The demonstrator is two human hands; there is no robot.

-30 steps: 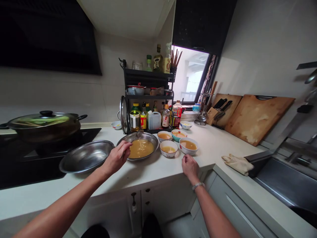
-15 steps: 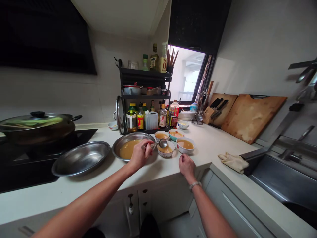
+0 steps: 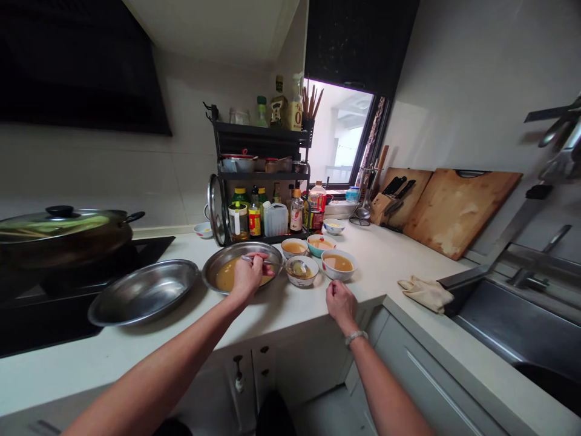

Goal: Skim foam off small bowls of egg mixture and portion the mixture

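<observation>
My left hand is closed around the handle of a metal spoon, above the right side of a steel basin of yellowish-brown liquid. The spoon's head is down in a small white bowl that holds similar liquid. Around that bowl stand another small bowl behind it, a green-sided bowl and a larger white bowl, each with liquid inside. My right hand is curled into a fist at the counter's front edge, just in front of the larger bowl.
An oval steel dish lies to the left, near a lidded pan on the stove. Behind the bowls rises a black rack with bottles. To the right are a cloth, cutting boards, a knife block and a sink.
The spoon's head has dropped from above the small white bowl into it, and my left hand has shifted slightly left. My right hand has stayed in about the same place. The camera view has shifted slightly.
</observation>
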